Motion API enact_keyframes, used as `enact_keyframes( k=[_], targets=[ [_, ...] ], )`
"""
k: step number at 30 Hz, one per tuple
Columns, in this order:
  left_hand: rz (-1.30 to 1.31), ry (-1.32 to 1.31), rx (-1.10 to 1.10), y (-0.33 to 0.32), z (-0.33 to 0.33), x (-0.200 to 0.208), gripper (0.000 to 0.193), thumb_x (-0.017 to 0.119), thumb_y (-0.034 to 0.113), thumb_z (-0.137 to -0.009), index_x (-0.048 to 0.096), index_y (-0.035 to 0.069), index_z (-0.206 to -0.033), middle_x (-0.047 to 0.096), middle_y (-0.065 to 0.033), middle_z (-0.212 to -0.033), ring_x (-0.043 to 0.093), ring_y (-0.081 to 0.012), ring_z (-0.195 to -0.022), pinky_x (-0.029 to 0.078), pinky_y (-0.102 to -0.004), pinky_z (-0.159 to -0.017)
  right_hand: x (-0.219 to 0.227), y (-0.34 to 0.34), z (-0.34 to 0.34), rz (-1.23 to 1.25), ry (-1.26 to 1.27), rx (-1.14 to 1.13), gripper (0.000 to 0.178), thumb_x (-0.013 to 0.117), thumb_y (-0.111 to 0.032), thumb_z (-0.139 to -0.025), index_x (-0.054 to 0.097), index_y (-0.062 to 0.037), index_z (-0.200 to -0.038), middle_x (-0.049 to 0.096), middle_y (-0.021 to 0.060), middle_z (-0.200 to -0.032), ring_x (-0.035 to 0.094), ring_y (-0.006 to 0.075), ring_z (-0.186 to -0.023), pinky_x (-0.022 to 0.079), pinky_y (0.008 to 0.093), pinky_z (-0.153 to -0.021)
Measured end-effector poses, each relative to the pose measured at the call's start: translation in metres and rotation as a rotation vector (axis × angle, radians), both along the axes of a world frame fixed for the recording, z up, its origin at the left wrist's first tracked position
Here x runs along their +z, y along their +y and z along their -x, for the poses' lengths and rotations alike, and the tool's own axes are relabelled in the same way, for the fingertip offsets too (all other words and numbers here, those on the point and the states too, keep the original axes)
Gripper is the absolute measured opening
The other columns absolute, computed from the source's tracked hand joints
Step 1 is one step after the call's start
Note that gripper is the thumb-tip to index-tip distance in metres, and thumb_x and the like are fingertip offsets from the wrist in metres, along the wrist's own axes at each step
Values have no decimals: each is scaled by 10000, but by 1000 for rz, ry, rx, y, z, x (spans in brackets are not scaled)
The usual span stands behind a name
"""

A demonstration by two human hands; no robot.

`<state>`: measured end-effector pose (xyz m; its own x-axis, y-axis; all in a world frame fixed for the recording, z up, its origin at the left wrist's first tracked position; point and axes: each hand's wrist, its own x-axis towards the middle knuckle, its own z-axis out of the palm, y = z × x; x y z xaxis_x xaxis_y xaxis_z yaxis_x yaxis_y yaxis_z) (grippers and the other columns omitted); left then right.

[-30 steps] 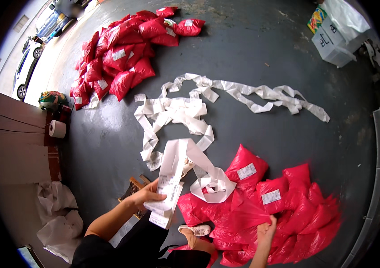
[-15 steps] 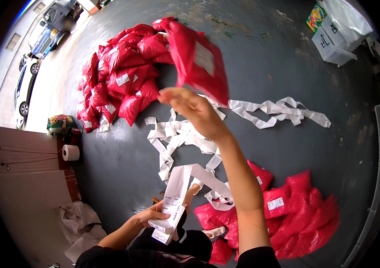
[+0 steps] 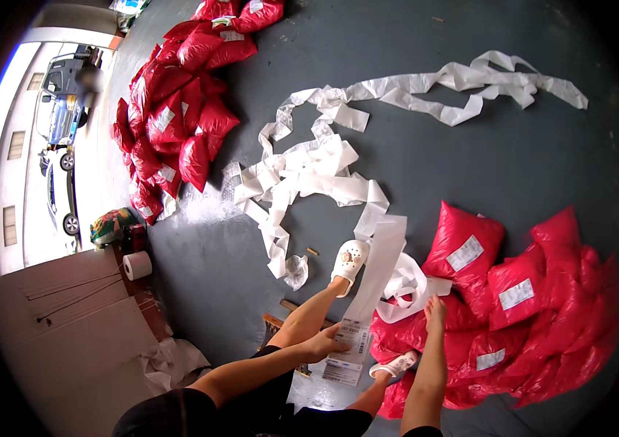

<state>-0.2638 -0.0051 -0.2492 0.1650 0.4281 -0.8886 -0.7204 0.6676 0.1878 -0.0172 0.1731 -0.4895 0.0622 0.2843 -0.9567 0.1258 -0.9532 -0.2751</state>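
My left hand (image 3: 322, 344) is closed on a strip of printed white labels (image 3: 354, 336), its pale backing tail (image 3: 384, 255) running up and away. Over the near right pile of red plastic mailer bags (image 3: 528, 320), my right hand (image 3: 435, 312) points forward at the edge of a curled white strip (image 3: 402, 288) on the bags. Its fingers are too small and foreshortened to show whether they grip anything. One plump red bag with a white label (image 3: 464, 253) lies just beyond that hand.
A second heap of red bags (image 3: 178, 116) lies far left. Long tangled white strips (image 3: 309, 171) spread across the dark floor. My feet wear white clogs (image 3: 351, 264). A white roll (image 3: 137, 266) stands by the left wall; vehicles (image 3: 62, 109) show outside.
The red bag in the air is gone from above my right hand, which has swung back down to the near right pile. My left hand still holds the labels, and the view has shifted.
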Motion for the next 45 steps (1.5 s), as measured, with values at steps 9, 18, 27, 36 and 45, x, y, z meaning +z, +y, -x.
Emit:
enact_keyframes(
  k=[9,18,27,36,45],
  targets=[
    [252,125,360,17,-46,-83,423,525,-93,-797,432,93,-1164,570,-85,-1020,590,-220,-907,531,-371,-778,-143,56,21,-188,-529,21,854,645,-694,-601,526,91,-916,556,121,-674,583,234,-663,486,392,-606],
    [412,197,112,7,-49,-82,393,529,-86,-793,434,48,-1151,548,-89,-1049,548,-205,-971,487,-319,-815,-68,16,50,-1094,-641,676,261,650,-217,-783,493,-38,-888,535,124,-823,560,295,-784,450,395,-693],
    [-401,-159,-1143,-1,-57,-63,590,514,61,-735,386,130,-1307,547,-189,-1129,543,-331,-1032,431,-401,-847,-156,19,28,-468,-705,314,716,631,-613,-670,641,58,-920,633,211,-964,594,360,-903,458,406,-779],
    [-586,-65,-1349,5,-50,-51,346,475,204,-807,524,94,-1131,597,-181,-1010,581,-346,-936,449,-423,-785,-148,39,29,84,-451,1422,641,643,-536,-677,632,56,-923,606,278,-931,591,399,-889,460,452,-786],
    [-612,-128,-1346,-22,-67,-60,345,522,208,-805,517,166,-1148,596,-172,-970,577,-347,-937,455,-447,-766,-99,47,80,-152,-863,995,585,515,-563,-796,631,8,-853,625,227,-927,591,393,-885,467,471,-751]
  ],
)
